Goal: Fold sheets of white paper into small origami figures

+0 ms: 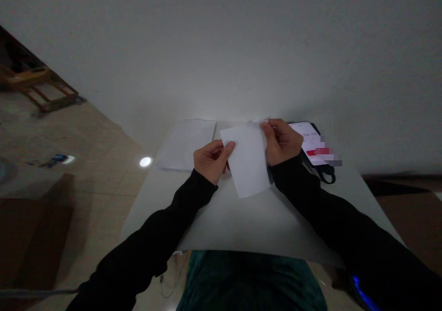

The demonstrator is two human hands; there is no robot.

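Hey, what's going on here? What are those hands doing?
A person in black sleeves is holding a white sheet of paper in both hands, the left hand on one edge and the right hand at the top corner. Below it is a white table. Another paper sheet lies flat on the table, and a phone with a lit screen sits near a black strap.

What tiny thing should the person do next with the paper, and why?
Probably lower the white paper gently onto the white tabletop. The left hand and right hand are both holding it up by its edges, and the tabletop lies right beneath it, so it could rest flat there.
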